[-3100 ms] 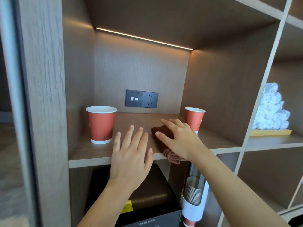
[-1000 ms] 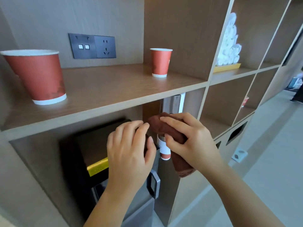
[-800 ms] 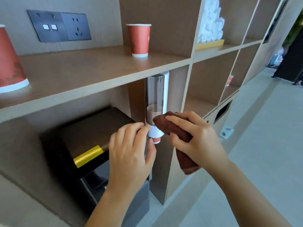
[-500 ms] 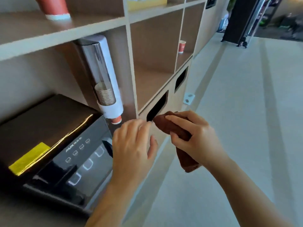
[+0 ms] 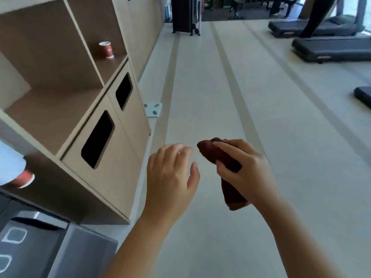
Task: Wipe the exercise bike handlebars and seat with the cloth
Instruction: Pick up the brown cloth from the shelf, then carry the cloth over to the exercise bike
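Observation:
My right hand grips a folded dark brown cloth in front of me, above the pale floor; one end pokes out past my fingers and the other hangs below my palm. My left hand hovers just left of it, fingers spread and slightly curled, holding nothing. No exercise bike is in view.
A wooden shelf unit with two dark slots runs along the left, a red paper cup in one cubby. A water dispenser sits at bottom left. Treadmills stand at far right, a black machine far ahead, a floor scale beside the shelf.
My right hand lifted the cloth off the shelf, and the view has swung right from the shelf to the open gym floor. Both hands keep their places relative to each other.

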Demonstrator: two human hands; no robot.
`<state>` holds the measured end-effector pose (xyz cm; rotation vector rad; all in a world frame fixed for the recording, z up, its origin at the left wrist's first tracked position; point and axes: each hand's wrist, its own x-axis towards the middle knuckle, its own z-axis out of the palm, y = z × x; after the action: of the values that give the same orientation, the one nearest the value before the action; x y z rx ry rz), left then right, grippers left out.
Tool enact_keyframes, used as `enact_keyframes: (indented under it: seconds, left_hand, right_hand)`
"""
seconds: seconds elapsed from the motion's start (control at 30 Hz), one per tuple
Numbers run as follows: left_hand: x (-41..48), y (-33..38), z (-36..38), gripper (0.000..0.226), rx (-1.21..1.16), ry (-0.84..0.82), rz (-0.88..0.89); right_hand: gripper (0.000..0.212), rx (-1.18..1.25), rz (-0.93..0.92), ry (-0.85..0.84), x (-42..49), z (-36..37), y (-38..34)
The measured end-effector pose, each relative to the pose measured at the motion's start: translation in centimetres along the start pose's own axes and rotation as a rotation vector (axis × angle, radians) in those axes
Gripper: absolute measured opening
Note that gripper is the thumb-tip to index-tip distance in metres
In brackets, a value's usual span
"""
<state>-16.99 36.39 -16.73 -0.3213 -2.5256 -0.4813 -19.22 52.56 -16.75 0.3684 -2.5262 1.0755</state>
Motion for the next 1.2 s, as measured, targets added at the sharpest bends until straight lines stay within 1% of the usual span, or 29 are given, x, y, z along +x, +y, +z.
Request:
enact_keyframes:
  seconds: [0.1, 0.27, 0.43, 0.67, 0.8, 0.93, 1.03, 1.13, 1.2]
  left_hand:
    - [1.8, 5.7, 2.4, 0.033, -0.081, -0.037, 0.089]
    - [3.6, 15.8, 7.1, 0.027, -0.166, -0.067, 0.302]
    - [3.3, 26.3, 11.3, 0.032, -0.308, -0.166, 0.496]
    - [0.7, 38.1, 15.2, 0.033, -0.486, -0.276, 0.764]
    - [-0.4, 43.5, 17.0, 0.033, -0.592, -0.304, 0.906]
    - [-0.6, 48.8, 19.7, 0.031, -0.680, -0.314, 0.996]
    - [-0.2, 53.1, 22.4, 0.030, -0.733, -0.351, 1.049]
    - [1.9, 57.7, 25.8, 0.031, -0.764, -0.353, 1.094]
    - [4.4, 61.1, 28.0, 0.032, -0.768, -0.350, 1.089]
  right_hand:
    - [0.036, -0.039, 0.094, 0.079, -1.8, -5.5, 3.4]
    - [0.035, -0.187, 0.254, 0.218, -6.6, -14.7, 9.0]
    - [0.036, -0.324, 0.426, 0.379, -12.8, -22.4, 13.5]
    - [0.035, -0.448, 0.628, 0.603, -21.2, -29.5, 16.7]
    - [0.035, -0.458, 0.748, 0.715, -24.6, -32.6, 18.4]
    - [0.034, -0.451, 0.859, 0.804, -26.9, -35.4, 21.0]
    - [0.034, -0.489, 0.904, 0.889, -27.7, -37.8, 24.0]
    - [0.034, -0.521, 0.944, 0.939, -27.4, -40.7, 27.5]
    - [0.035, -0.541, 0.982, 0.949, -26.8, -43.2, 29.7]
